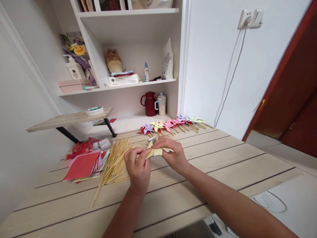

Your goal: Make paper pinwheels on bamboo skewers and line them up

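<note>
Home, looks like a room with a desk corner. Built-in white shelves (128, 12) hold household stuff: plush toy (113, 61), pump bottle (75, 71), bouquet (74, 46), pink box (74, 86). Dark red jug (150, 105) and speckled lidded cup (162, 105) below, domestic types. White painted wall (208, 66) with socket (245, 19), plugged-in cord (232, 72); reddish-brown door (289, 96), pale floor (267, 145). Plank-top table (223, 155) doubles as craft spot: coloured paper squares (81, 167), thin sticks (116, 158), paper pinwheels (158, 125). Small scale, personal clutter, reads as home over workshop.
</note>
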`<state>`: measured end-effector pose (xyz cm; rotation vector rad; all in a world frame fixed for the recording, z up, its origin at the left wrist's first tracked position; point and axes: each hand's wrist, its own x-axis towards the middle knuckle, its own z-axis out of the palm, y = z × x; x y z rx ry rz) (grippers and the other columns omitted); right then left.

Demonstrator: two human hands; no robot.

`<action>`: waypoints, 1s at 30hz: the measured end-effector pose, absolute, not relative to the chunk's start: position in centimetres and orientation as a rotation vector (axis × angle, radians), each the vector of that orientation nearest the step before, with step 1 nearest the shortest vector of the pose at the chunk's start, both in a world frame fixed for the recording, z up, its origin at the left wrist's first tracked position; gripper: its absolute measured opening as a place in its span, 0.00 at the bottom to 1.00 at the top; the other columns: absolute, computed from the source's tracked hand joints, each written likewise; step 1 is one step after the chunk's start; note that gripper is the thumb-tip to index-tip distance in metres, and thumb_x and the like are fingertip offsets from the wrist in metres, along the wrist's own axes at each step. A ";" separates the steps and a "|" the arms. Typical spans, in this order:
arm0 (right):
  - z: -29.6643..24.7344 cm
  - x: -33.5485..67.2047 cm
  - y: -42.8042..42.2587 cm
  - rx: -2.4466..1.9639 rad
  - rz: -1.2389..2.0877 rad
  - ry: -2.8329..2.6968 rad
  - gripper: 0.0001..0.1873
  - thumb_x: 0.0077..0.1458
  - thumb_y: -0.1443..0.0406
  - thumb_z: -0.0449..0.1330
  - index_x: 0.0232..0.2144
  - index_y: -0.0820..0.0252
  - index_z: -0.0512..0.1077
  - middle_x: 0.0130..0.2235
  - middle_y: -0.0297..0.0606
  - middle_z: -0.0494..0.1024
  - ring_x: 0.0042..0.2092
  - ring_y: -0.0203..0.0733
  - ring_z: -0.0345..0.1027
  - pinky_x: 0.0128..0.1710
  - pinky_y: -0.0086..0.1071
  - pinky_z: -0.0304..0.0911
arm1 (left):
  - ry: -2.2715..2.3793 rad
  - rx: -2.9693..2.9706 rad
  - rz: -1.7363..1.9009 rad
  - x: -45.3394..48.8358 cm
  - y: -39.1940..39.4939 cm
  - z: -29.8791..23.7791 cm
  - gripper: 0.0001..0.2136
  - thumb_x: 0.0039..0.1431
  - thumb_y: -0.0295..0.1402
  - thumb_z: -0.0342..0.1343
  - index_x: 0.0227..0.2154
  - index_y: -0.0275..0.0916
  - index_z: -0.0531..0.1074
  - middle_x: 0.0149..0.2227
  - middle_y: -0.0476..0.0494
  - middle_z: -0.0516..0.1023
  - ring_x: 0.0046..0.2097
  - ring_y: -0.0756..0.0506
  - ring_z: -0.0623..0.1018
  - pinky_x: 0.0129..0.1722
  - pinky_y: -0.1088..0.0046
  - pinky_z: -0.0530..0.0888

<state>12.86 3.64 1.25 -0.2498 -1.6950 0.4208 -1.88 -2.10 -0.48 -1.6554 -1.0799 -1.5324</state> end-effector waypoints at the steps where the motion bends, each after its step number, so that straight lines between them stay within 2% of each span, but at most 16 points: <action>1: 1.3 12.8 3.6 -0.244 0.414 -1.694 0.08 0.59 0.70 0.62 0.35 0.52 0.79 0.35 0.37 0.83 0.40 0.45 0.76 0.45 0.43 0.71 | -1.083 -1.655 -1.531 -1.9 -2.1 -0.5 0.16 0.57 0.18 0.59 0.42 0.46 0.78 0.36 0.46 0.72 0.40 0.45 0.73 0.43 0.65 0.71; 9: 1.6 13.1 3.7 -0.224 0.310 -1.728 0.12 0.59 0.74 0.59 0.35 0.52 0.79 0.33 0.37 0.82 0.39 0.44 0.74 0.43 0.42 0.71 | -1.076 -1.668 -1.510 -1.8 -2.2 -0.6 0.17 0.57 0.16 0.55 0.41 0.45 0.77 0.36 0.45 0.73 0.41 0.44 0.73 0.43 0.64 0.71; 15: 1.3 13.0 4.1 -0.237 0.319 -1.720 0.10 0.59 0.72 0.60 0.34 0.53 0.79 0.33 0.37 0.81 0.39 0.45 0.73 0.45 0.43 0.70 | -1.097 -1.686 -1.519 -1.4 -2.1 -0.6 0.13 0.59 0.19 0.57 0.42 0.42 0.76 0.36 0.45 0.74 0.40 0.45 0.75 0.45 0.64 0.71; 21: 1.0 13.6 5.1 -0.407 0.503 -1.637 0.03 0.59 0.65 0.64 0.33 0.53 0.79 0.34 0.38 0.81 0.39 0.45 0.74 0.42 0.40 0.69 | -1.227 -1.822 -1.474 -1.1 -1.7 -0.8 0.17 0.62 0.27 0.59 0.54 0.42 0.72 0.42 0.41 0.76 0.45 0.42 0.77 0.50 0.60 0.70; 23: 1.0 13.9 5.5 -0.455 0.565 -1.578 0.02 0.57 0.64 0.65 0.32 0.54 0.78 0.33 0.37 0.81 0.38 0.45 0.74 0.40 0.38 0.68 | -1.282 -1.888 -1.480 -1.2 -1.7 -0.9 0.19 0.63 0.30 0.58 0.56 0.42 0.69 0.41 0.42 0.76 0.43 0.43 0.77 0.50 0.59 0.69; 26: 1.0 14.4 6.2 -0.520 0.672 -1.480 0.05 0.54 0.60 0.68 0.30 0.55 0.78 0.32 0.36 0.80 0.36 0.44 0.72 0.37 0.36 0.67 | -1.381 -1.915 -1.596 -1.6 -1.7 -1.3 0.17 0.66 0.34 0.55 0.56 0.41 0.69 0.37 0.44 0.76 0.38 0.45 0.76 0.48 0.60 0.70; 30: 1.1 15.1 7.1 -0.579 0.707 -1.404 0.07 0.52 0.59 0.69 0.30 0.56 0.78 0.30 0.34 0.78 0.33 0.41 0.69 0.35 0.35 0.64 | -1.516 -1.754 -1.891 -2.6 -1.5 -1.5 0.14 0.69 0.38 0.49 0.52 0.39 0.73 0.37 0.43 0.77 0.38 0.46 0.76 0.45 0.64 0.72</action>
